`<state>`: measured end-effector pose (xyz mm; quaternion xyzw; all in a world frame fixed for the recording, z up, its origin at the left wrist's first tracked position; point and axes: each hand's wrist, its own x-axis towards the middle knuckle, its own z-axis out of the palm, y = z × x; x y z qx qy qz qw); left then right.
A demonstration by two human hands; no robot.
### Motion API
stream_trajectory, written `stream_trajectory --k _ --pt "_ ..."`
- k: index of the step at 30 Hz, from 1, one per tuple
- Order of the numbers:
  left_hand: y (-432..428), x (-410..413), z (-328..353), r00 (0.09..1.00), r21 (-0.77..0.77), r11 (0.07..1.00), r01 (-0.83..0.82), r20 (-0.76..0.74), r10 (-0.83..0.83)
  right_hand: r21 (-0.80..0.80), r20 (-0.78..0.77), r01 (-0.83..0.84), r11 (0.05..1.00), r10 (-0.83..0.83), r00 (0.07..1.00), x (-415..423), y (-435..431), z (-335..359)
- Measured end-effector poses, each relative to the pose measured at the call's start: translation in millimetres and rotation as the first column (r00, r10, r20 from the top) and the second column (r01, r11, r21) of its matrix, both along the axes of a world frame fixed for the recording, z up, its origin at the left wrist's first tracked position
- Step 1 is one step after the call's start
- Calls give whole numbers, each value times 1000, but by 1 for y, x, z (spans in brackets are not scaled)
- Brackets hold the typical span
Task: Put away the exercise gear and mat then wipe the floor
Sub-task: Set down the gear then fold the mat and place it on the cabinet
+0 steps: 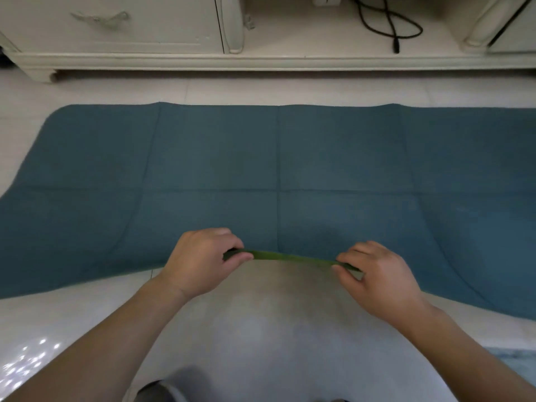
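A flat green resistance band (293,257) stretches between my two hands just above the near edge of the mat. My left hand (200,261) pinches its left end between thumb and curled fingers. My right hand (377,278) grips its right end the same way. Beneath and beyond them a teal exercise mat (278,158) lies unfolded on the pale tiled floor (261,320), crossed by fold creases, its right part running out of view.
A cream cabinet (116,30) with a drawer and a low plinth stands along the far side of the mat. A black cable (385,21) lies coiled on its open shelf. A strip of tile separates cabinet and mat.
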<state>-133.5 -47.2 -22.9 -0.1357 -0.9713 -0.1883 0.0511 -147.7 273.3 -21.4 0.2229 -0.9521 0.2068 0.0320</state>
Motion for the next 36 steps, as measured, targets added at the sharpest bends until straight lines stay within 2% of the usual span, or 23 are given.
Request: stream_trajectory --k 13,19,27,36 --pt "-10 -73 58 994 -65 997 52 -93 -58 -4 -46 15 1000 -15 999 -67 -7 56" --pt "-16 -112 88 994 -76 994 75 -78 -81 0 -123 53 999 -52 991 -103 -18 82" --pt "-26 -168 118 993 -132 985 113 -3 -114 35 -152 109 993 -102 983 -153 -33 108" --pt "-37 -230 137 988 -116 981 156 16 -155 126 -103 179 976 -167 981 -210 -49 136"
